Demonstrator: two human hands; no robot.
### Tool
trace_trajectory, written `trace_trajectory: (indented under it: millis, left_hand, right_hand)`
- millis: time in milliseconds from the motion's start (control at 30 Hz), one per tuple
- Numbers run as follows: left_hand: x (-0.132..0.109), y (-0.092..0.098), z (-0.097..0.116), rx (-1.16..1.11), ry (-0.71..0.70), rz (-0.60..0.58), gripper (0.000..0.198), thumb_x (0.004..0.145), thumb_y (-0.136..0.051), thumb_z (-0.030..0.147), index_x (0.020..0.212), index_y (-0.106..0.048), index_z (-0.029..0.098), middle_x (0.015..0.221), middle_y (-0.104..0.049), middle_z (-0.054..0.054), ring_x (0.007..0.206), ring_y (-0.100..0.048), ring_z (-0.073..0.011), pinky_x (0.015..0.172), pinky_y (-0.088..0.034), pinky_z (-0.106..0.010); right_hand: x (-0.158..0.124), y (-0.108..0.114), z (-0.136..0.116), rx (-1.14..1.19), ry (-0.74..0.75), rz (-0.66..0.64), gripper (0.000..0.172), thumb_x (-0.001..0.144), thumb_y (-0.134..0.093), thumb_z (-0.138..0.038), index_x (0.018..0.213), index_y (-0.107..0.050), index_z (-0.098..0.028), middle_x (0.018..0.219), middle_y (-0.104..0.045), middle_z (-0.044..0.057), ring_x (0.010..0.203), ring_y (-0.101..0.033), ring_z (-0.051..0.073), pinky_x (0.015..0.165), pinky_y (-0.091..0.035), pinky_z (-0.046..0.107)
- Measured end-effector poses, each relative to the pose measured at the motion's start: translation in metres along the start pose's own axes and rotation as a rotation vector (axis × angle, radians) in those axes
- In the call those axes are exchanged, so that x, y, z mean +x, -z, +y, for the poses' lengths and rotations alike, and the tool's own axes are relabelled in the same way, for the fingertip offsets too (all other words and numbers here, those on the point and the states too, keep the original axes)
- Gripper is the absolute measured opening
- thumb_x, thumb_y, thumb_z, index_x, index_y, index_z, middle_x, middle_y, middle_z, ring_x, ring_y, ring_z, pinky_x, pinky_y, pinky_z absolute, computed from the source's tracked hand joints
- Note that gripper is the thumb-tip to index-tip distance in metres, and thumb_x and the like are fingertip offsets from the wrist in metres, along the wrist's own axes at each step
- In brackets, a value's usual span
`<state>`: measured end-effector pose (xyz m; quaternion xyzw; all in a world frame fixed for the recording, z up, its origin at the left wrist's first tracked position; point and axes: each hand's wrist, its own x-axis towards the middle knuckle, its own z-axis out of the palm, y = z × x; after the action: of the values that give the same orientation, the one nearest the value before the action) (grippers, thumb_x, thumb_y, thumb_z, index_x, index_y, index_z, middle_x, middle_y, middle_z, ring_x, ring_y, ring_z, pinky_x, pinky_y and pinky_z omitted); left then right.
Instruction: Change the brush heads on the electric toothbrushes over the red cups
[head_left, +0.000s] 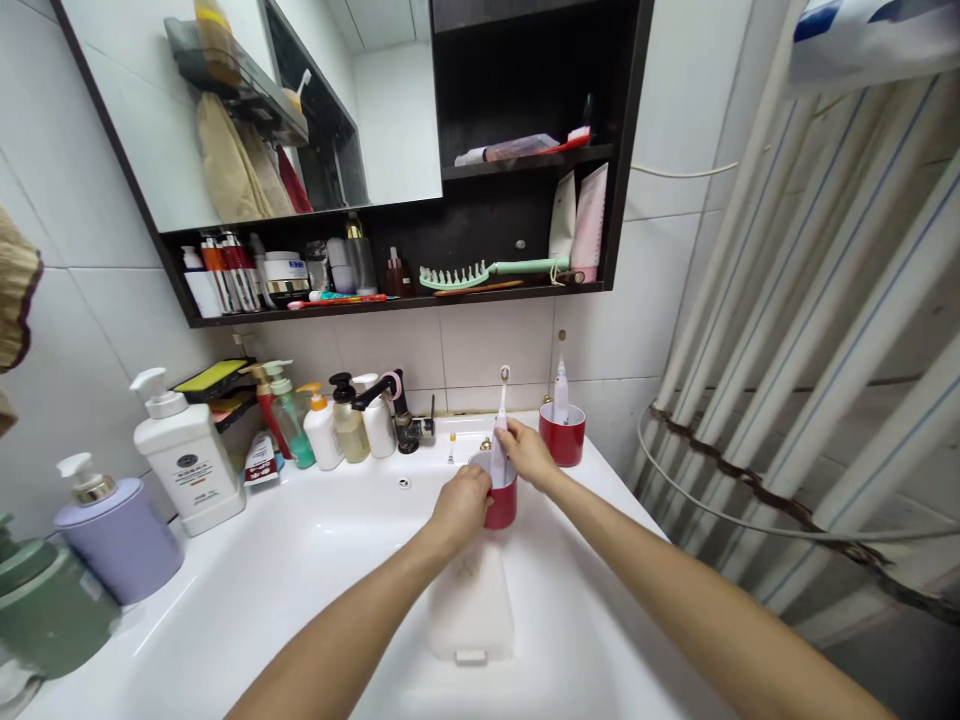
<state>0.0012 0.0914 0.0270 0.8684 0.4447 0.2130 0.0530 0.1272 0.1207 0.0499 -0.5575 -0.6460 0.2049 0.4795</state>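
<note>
My left hand (466, 500) is closed on the near left side of a red cup (504, 507), which it holds over the back right part of the white sink. An electric toothbrush (500, 450) with a pale handle stands upright in this cup, its head pointing up. The fingers of my right hand (528, 452) are pinched round the toothbrush handle just above the cup's rim. Behind and to the right, a second red cup (562, 440) on the sink's ledge holds another electric toothbrush (560, 393). Below my left hand lies a whitish translucent box (471, 610) in the basin.
A black faucet (406, 420) rises at the back of the sink (300, 560). Several pump bottles (191, 465) line its left and back edges. Overhead hangs a dark mirror cabinet (525, 220) with a green hairbrush (487, 272). White pipes (795, 300) run down the right wall.
</note>
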Motion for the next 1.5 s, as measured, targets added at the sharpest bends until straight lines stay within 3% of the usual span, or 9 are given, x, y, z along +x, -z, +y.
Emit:
trace_trajectory:
  millis: [300, 667, 900, 1000, 1067, 1267, 1367, 1433, 1500]
  left_hand:
    - [0.086, -0.007, -0.011, -0.013, 0.003, 0.036, 0.017, 0.063, -0.037, 0.01, 0.072, -0.051, 0.013, 0.083, -0.05, -0.007, 0.085, -0.039, -0.0187, 0.067, -0.032, -0.027]
    - [0.098, -0.01, -0.015, -0.196, 0.019, 0.108, 0.023, 0.058, -0.043, 0.005, 0.077, -0.051, 0.013, 0.088, -0.049, -0.008, 0.088, -0.04, -0.019, 0.075, -0.031, -0.03]
    - [0.08, 0.014, -0.007, -0.431, 0.171, 0.332, 0.041, 0.063, -0.041, 0.011, 0.104, -0.036, 0.013, 0.076, -0.047, -0.003, 0.072, -0.044, -0.0112, 0.07, -0.034, -0.026]
    - [0.063, 0.039, 0.015, -0.852, 0.154, 0.432, 0.057, 0.067, -0.037, 0.012, 0.117, -0.011, 0.016, 0.061, -0.042, 0.004, 0.052, -0.041, -0.0053, 0.056, -0.035, -0.02]
    - [0.047, 0.057, 0.034, -1.265, 0.019, 0.442, 0.067, 0.064, -0.041, 0.009, 0.118, -0.003, 0.022, 0.058, -0.04, 0.007, 0.046, -0.038, -0.0032, 0.051, -0.033, -0.018]
    - [0.01, 0.083, 0.068, -1.643, -0.18, 0.327, 0.074, 0.058, -0.05, 0.008, 0.116, -0.008, 0.029, 0.054, -0.043, 0.009, 0.042, -0.039, -0.0024, 0.048, -0.033, -0.017]
    - [0.005, 0.081, 0.066, -1.694, -0.055, 0.341, 0.062, 0.056, -0.055, 0.015, 0.11, -0.025, 0.024, 0.052, -0.046, 0.008, 0.042, -0.042, -0.0033, 0.046, -0.032, -0.017]
    - [0.004, 0.08, 0.064, -1.728, 0.113, 0.324, 0.034, 0.059, -0.051, 0.032, 0.088, -0.045, 0.015, 0.047, -0.047, 0.005, 0.038, -0.041, -0.0037, 0.04, -0.029, -0.016]
    - [0.004, 0.082, 0.063, -1.727, 0.263, 0.239, 0.041, 0.061, -0.037, 0.051, 0.057, -0.047, 0.012, 0.037, -0.043, 0.002, 0.031, -0.036, -0.0039, 0.033, -0.023, -0.015]
  right_hand:
    - [0.088, 0.013, 0.015, -0.262, -0.076, 0.077, 0.022, 0.075, -0.036, -0.027, 0.091, -0.046, -0.016, 0.092, -0.049, 0.004, 0.078, -0.049, 0.012, 0.067, -0.04, 0.031]
    - [0.106, 0.004, 0.025, -0.249, -0.072, 0.102, 0.024, 0.074, -0.037, -0.026, 0.095, -0.044, -0.016, 0.097, -0.047, 0.004, 0.082, -0.048, 0.013, 0.069, -0.039, 0.033]
    - [0.063, 0.018, -0.003, -0.126, -0.013, 0.263, 0.042, 0.072, -0.031, -0.02, 0.113, -0.028, -0.012, 0.062, -0.05, 0.002, 0.066, -0.048, 0.015, 0.064, -0.037, 0.029]
    - [0.021, 0.021, -0.025, 0.016, 0.072, 0.209, 0.052, 0.07, -0.033, -0.019, 0.119, -0.014, -0.021, 0.05, -0.039, -0.007, 0.046, -0.041, 0.009, 0.05, -0.037, 0.023]
    - [-0.007, 0.023, -0.043, 0.341, 0.193, 0.13, 0.059, 0.069, -0.035, -0.018, 0.119, -0.006, -0.026, 0.05, -0.036, -0.008, 0.043, -0.036, 0.006, 0.045, -0.035, 0.02]
    - [-0.052, 0.033, -0.081, 0.769, 0.231, 0.028, 0.063, 0.065, -0.042, -0.018, 0.118, -0.009, -0.028, 0.049, -0.037, -0.01, 0.04, -0.034, 0.004, 0.041, -0.032, 0.017]
    - [-0.056, 0.034, -0.082, 0.838, 0.095, 0.066, 0.046, 0.065, -0.045, -0.025, 0.109, -0.03, -0.024, 0.047, -0.04, -0.009, 0.037, -0.035, 0.004, 0.038, -0.03, 0.017]
    - [-0.056, 0.035, -0.082, 0.864, 0.014, 0.115, 0.028, 0.066, -0.042, -0.035, 0.088, -0.046, -0.018, 0.044, -0.04, -0.008, 0.034, -0.034, 0.003, 0.035, -0.028, 0.016]
    - [-0.055, 0.037, -0.083, 0.862, -0.049, 0.147, 0.033, 0.066, -0.035, -0.046, 0.061, -0.047, -0.016, 0.038, -0.038, -0.007, 0.029, -0.031, 0.003, 0.03, -0.023, 0.017]
